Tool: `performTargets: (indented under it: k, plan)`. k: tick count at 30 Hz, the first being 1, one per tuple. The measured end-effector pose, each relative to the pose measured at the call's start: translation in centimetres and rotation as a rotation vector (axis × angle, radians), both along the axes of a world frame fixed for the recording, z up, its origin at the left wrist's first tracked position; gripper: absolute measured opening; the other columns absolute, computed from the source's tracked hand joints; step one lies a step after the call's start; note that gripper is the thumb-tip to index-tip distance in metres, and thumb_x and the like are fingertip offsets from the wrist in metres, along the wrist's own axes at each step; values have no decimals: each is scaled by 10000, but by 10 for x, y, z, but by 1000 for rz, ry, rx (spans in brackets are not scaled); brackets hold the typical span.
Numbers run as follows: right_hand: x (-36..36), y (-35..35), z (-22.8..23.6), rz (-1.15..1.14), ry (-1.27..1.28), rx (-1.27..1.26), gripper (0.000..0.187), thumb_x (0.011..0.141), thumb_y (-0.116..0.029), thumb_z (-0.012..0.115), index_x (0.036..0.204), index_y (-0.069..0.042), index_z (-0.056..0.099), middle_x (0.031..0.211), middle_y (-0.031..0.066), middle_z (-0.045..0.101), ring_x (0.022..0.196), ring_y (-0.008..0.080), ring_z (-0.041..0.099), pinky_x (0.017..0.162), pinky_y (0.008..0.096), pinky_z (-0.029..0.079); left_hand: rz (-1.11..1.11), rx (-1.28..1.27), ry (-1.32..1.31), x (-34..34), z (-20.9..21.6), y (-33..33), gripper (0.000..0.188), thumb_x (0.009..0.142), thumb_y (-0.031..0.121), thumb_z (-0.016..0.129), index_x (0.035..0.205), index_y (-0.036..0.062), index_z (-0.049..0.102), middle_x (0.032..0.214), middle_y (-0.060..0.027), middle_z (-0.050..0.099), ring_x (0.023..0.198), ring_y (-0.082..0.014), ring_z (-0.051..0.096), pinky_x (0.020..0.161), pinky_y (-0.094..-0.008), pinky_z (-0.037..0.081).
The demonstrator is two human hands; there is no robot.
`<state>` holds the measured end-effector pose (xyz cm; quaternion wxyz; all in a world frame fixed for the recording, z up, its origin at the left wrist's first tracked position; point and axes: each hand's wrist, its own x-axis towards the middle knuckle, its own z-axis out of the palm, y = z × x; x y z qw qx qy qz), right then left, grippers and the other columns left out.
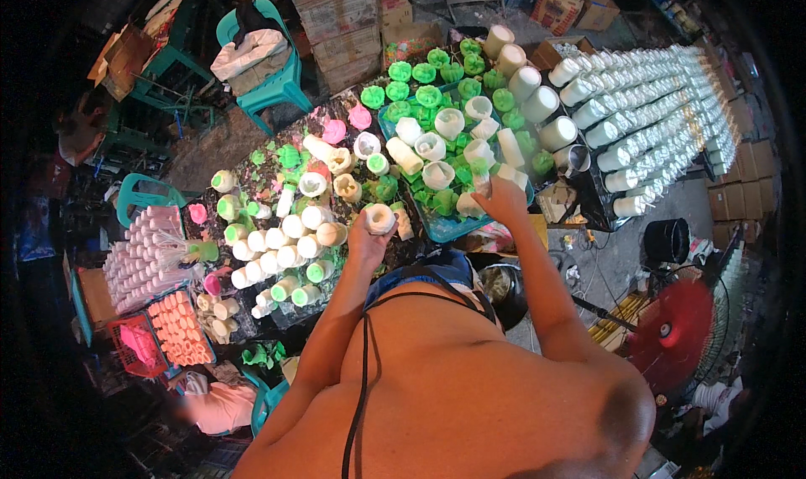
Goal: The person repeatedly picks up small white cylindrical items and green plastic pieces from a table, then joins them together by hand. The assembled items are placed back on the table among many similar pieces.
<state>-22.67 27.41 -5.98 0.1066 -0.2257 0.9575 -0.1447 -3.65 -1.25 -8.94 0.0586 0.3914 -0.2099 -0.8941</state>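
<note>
My left hand (367,246) is closed around a cream, round, cup-shaped piece (380,219) with a hollow in its top, held above the table's front edge. My right hand (505,200) reaches over a teal tray (457,230), its fingers bent together at a small pale piece (480,183); its exact shape is hidden by the fingers. White cup-shaped pieces (449,124) and crumpled-looking green pieces (442,200) fill the tray. Left of it stand cream scalloped pieces (347,187) and a white hollow cup (313,184).
Rows of white cylinders (621,156) cover the right table. Cream and green-topped cylinders (304,248) stand left, beyond them pink pieces (155,244) and an orange batch (179,324). A red-bladed fan (672,332) is at my right. A person in pink (220,403) sits lower left, near a teal chair (273,84) further back.
</note>
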Motion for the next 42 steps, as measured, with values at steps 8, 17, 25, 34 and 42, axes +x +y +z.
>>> performTargets:
  k: [8,17,25,34,42]
  plan:
    - [-51,-34,-37,193,8,209,448,831,-478,742,1014,-72,688,956,144,731,908,328,713,780,467,562,-125,-9,17,10,13,4,331,1089,265,461,1330,43,507,1340,-179,609,1196,-358,640,991,-560,554]
    - [-37,-35,-28,176,40,311,482,842,-527,728,991,-70,701,966,132,741,888,312,713,743,459,545,-145,-96,64,18,23,5,279,1084,157,449,1355,88,467,1384,-191,597,1223,-364,627,983,-579,559]
    - [68,-90,5,187,-592,-460,394,992,-382,621,1116,-12,682,1048,180,680,1022,305,654,935,394,477,-160,-216,118,11,20,10,233,1049,68,503,1280,92,494,1371,-176,612,1178,-298,652,938,-458,602]
    - [80,-83,-8,289,-1183,-998,195,1025,-161,595,1175,-38,621,1189,62,576,1103,133,532,962,322,432,-379,-175,380,21,43,11,462,967,63,638,1407,89,499,1477,-139,541,1287,-266,581,1018,-426,542]
    - [82,-95,0,423,-846,-990,242,979,-231,652,1117,-35,613,1086,70,578,1052,188,546,955,339,427,-440,-70,401,24,58,9,602,962,231,707,1463,2,465,1423,-104,566,1260,-223,573,1079,-371,454]
